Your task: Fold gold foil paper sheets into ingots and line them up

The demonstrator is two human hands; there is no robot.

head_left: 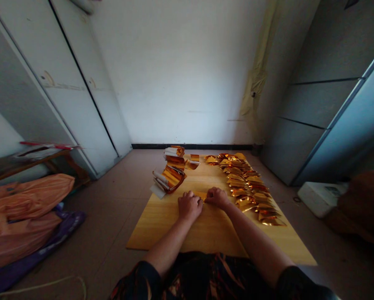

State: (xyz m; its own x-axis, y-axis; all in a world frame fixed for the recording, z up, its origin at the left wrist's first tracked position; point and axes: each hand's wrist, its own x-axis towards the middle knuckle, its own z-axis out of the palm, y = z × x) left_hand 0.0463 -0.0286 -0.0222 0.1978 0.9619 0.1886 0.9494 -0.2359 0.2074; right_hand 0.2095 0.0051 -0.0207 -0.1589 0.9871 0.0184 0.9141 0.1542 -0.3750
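Both of my hands work at a small sheet of gold foil paper [200,194] on the wooden board [187,235]. My left hand [189,205] has its fingers bent down on the sheet's left side. On the right side, my right hand [217,197] pinches the near edge. Fingers partly cover the sheet. Loose stacks of gold foil sheets [173,176] with pale backs lie beyond my left hand. Rows of folded gold paper pieces [246,183] run along the board's right side, close to my right forearm.
A white wall [180,75] stands behind the board. Grey cabinets [77,83] rise at the left, and a refrigerator-like cabinet [318,91] at the right. Orange plastic bags [30,204] lie on the left floor. A white box [318,198] sits at the right.
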